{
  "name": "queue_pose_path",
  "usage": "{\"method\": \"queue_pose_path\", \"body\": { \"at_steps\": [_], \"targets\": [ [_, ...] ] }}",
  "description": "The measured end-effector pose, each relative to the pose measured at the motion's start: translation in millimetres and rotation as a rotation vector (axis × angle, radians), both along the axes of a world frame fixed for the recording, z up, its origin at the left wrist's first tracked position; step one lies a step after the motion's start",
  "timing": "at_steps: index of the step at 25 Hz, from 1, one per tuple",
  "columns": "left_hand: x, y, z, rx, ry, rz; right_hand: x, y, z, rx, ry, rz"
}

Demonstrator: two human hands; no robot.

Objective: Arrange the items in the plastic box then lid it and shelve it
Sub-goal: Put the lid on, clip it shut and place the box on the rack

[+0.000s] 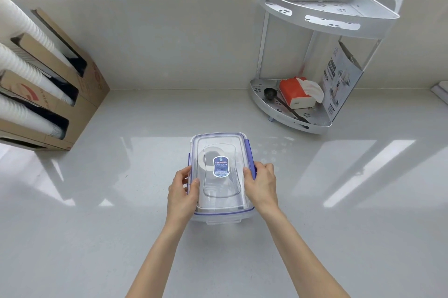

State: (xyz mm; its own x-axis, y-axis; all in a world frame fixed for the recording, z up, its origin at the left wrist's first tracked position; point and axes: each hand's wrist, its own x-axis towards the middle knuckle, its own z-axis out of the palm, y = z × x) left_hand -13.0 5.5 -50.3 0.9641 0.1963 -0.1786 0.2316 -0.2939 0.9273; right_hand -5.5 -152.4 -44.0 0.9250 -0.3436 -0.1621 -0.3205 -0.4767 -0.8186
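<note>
Lid (219, 149) of the clear rectangular plastic box (221, 216) sits on; your left hand (180, 192) and right hand (261, 182) clasp its blue side latches; unlatched, it could pop off when you lift it.

Lidded box (219, 152) sits mid-counter (121, 225), shelf rack (322, 30) behind right.

Both hands — left hand (183, 187), right hand (261, 182) — grip the lidded plastic box (220, 176) (countertop (121, 200)).
</note>
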Motion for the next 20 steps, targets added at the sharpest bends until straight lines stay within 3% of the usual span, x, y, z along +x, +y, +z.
{"method": "queue_pose_path", "body": {
  "at_steps": [3, 6, 8, 15, 20],
  "targets": [
    [-3, 1, 1, -0.047, 0.047, 0.028, 0, -3, 3, 0.007, 0.019, 0.011],
    [-3, 8, 1, -0.24, 0.254, 0.025, -1, -4, 5, 0.026, 0.04, 0.017],
    [-2, 13, 0, -0.263, 0.334, 0.028, -2, -4, 6, 0.036, 0.05, 0.019],
    [2, 10, 0, 0.041, 0.139, 0.06, -3, -2, 8, 0.04, 0.05, 0.024],
    [-5, 1, 9, 0.145, 0.041, 0.059, -4, -1, 9, 0.043, 0.052, 0.026]
  ]
}}
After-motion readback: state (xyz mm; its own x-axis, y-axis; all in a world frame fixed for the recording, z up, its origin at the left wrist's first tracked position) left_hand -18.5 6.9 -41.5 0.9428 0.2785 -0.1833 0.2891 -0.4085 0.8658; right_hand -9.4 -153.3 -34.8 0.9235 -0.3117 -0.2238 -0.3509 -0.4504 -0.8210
